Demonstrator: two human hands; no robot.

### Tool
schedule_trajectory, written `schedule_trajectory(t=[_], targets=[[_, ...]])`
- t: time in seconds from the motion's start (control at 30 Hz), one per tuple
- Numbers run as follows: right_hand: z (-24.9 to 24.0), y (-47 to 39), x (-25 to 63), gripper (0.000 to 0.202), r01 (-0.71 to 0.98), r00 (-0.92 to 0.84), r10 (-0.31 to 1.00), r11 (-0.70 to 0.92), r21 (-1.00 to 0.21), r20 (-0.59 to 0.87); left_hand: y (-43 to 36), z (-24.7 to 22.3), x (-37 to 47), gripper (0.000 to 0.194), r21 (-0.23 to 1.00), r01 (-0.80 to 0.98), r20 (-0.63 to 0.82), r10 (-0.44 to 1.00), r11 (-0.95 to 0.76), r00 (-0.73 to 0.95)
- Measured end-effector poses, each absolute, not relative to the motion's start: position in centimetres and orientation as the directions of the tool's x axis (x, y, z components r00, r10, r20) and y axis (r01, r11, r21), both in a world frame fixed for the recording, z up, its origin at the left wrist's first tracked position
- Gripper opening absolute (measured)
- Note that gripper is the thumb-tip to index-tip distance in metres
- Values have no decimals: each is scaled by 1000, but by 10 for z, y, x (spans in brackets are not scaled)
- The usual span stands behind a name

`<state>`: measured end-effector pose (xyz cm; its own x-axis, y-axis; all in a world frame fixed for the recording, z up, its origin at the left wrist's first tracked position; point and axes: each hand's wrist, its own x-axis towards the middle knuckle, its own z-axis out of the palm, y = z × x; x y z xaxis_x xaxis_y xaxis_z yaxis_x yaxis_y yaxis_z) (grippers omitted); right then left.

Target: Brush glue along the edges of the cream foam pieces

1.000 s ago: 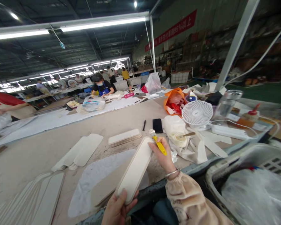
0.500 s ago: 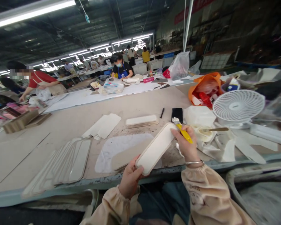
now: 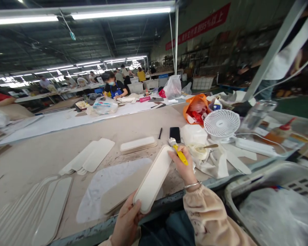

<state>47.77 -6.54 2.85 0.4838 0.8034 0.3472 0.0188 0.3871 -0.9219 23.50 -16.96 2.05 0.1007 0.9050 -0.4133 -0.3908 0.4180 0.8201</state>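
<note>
A long white panel with rounded ends (image 3: 153,179) is held at a slant above the table's near edge. My left hand (image 3: 128,215) grips its lower end, thumb on top. At its upper end my right hand (image 3: 183,165) pinches the panel and also holds a yellow-handled brush (image 3: 181,155) with a whitish tip. Beneath the panel, grey-beige pieces (image 3: 123,188) lie on a white sheet (image 3: 88,201). Further back sits a small stack of white panels (image 3: 138,143). More white pieces (image 3: 99,155) lie to the left, with a fanned row of panels (image 3: 52,212) nearer me.
Right of my hands are a bowl of pale paste (image 3: 199,152), a white fan (image 3: 222,123), a black phone (image 3: 175,134) and an orange bag (image 3: 196,107). A plastic basket (image 3: 232,201) stands at the lower right. A person in a blue apron (image 3: 115,89) sits across the table.
The camera view has turned to the right, so the table items appear further left and lower. Both hands still hold the panel, and the brush remains in my right hand.
</note>
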Motion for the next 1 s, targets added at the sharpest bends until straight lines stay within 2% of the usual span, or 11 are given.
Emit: schedule_trajectory(t=[0.2, 0.47, 0.77, 1.0], targets=[[29, -67, 480, 33, 63, 490, 800, 364, -929, 346, -172, 23, 235, 56, 805, -403, -431, 896, 436, 108], [39, -70, 478, 35, -18, 476, 808, 402, -915, 346, -174, 36, 240, 53, 804, -403, -429, 896, 437, 116], [36, -70, 479, 34, 86, 491, 790, 376, -923, 368, -175, 27, 237, 47, 830, -357, -415, 902, 428, 118], [35, -69, 479, 34, 83, 480, 799, 371, -925, 364, -174, 29, 237, 48, 843, -330, -417, 904, 425, 100]])
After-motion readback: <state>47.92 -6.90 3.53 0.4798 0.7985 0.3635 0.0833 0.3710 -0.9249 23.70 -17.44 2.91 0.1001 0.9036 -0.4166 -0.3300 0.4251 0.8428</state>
